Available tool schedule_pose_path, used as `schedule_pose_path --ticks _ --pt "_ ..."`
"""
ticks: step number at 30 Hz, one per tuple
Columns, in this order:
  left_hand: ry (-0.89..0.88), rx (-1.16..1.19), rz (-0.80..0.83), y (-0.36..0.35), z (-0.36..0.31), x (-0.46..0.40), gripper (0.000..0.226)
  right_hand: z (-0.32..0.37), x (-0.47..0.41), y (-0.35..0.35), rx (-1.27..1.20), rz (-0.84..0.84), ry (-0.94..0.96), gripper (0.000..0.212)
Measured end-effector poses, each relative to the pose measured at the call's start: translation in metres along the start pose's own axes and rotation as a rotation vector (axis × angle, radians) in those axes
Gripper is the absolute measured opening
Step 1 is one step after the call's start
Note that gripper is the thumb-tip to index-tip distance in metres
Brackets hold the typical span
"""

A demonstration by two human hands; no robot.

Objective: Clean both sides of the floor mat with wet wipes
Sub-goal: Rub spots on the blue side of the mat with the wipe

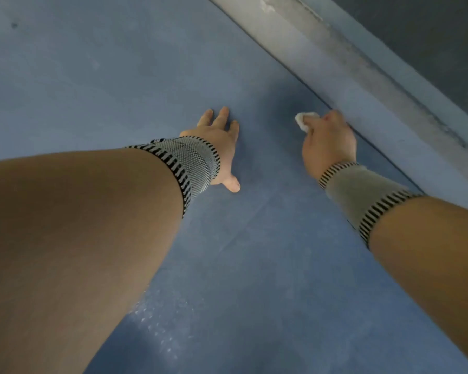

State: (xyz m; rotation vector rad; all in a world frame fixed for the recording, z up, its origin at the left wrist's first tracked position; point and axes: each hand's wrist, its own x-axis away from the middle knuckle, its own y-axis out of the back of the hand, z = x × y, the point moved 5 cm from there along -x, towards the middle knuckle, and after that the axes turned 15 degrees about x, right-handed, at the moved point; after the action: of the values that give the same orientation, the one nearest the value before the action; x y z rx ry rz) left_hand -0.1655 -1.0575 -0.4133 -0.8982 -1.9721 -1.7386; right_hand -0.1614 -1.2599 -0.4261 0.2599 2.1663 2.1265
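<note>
A blue floor mat [254, 252] fills most of the view, lying flat, with a faint crease running across it. My right hand [328, 143] grips a crumpled white wet wipe [304, 120] and presses it to the mat close to the mat's far right edge. My left hand [219, 147] rests flat on the mat to the left of it, fingers spread. Both wrists wear grey striped bands.
A pale grey strip of floor or ledge [362, 76] runs diagonally along the mat's right edge, with a dark surface [430, 36] beyond it. A patch of small wet-looking specks [160, 319] marks the mat near my left forearm.
</note>
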Motion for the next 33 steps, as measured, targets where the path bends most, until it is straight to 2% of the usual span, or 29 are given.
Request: schedule_pose_path --ticks 2,3,6,7,9,11,13,14,17,18,20,22,23,24,25,27,29,31,33 --pt "0.013 0.012 0.005 0.001 -0.002 0.002 0.13 0.024 -0.006 0.005 -0.091 0.048 -0.065 0.028" --pt "0.032 0.03 0.001 0.001 -0.003 0.005 0.129 0.044 0.0 0.009 -0.135 0.044 0.004 0.025" --pt "0.094 0.121 -0.077 0.001 0.0 0.021 0.118 0.075 0.035 0.005 -0.009 0.077 0.354 0.031" --pt "0.105 0.14 -0.117 -0.003 0.004 0.028 0.111 0.063 0.038 0.005 0.024 0.097 0.361 0.035" --pt "0.089 0.159 -0.114 -0.016 0.014 0.042 0.109 0.019 0.031 0.004 0.032 0.082 0.167 0.038" --pt "0.068 0.135 -0.015 -0.029 0.02 0.048 0.123 -0.002 0.016 0.0 -0.04 0.042 -0.056 0.039" --pt "0.073 0.09 0.032 -0.034 0.019 0.046 0.134 0.025 0.011 0.003 -0.109 0.037 -0.139 0.028" --pt "0.084 0.077 0.036 -0.034 0.017 0.045 0.137 0.044 0.016 0.01 -0.173 0.032 -0.123 0.02" --pt "0.095 0.041 0.047 -0.032 0.011 0.045 0.139 0.086 0.05 0.001 -0.162 0.08 0.294 0.022" --pt "0.103 0.039 0.051 -0.032 0.011 0.046 0.138 0.078 0.058 -0.002 -0.115 0.101 0.358 0.022" --pt "0.131 0.068 0.057 -0.031 0.01 0.045 0.137 0.04 0.05 0.0 -0.097 0.064 0.213 0.006" --pt "0.151 0.085 0.054 -0.031 0.008 0.044 0.137 0.014 0.03 0.001 -0.038 0.018 -0.013 0.008" --pt "0.155 0.085 0.052 -0.032 0.008 0.044 0.137 0.016 0.021 -0.001 -0.062 0.03 -0.102 0.017" --pt "0.155 0.087 0.049 -0.032 0.008 0.045 0.137 0.03 0.019 -0.002 -0.115 0.012 -0.113 0.022" --pt "0.15 0.093 0.042 -0.033 0.009 0.045 0.137 0.053 0.023 0.005 -0.163 -0.008 -0.043 0.024" --pt "0.121 0.108 0.03 -0.033 0.012 0.046 0.137 0.099 0.047 0.006 -0.213 0.01 0.232 0.027" --pt "0.099 0.112 0.028 -0.034 0.014 0.047 0.137 0.104 0.08 -0.001 -0.129 0.051 0.434 0.032" --pt "0.098 0.126 0.017 -0.037 0.016 0.047 0.137 0.068 0.093 -0.003 -0.048 -0.006 0.446 0.039" --pt "0.102 0.135 -0.002 -0.037 0.017 0.046 0.138 0.022 0.08 -0.004 0.036 -0.014 0.251 0.041"
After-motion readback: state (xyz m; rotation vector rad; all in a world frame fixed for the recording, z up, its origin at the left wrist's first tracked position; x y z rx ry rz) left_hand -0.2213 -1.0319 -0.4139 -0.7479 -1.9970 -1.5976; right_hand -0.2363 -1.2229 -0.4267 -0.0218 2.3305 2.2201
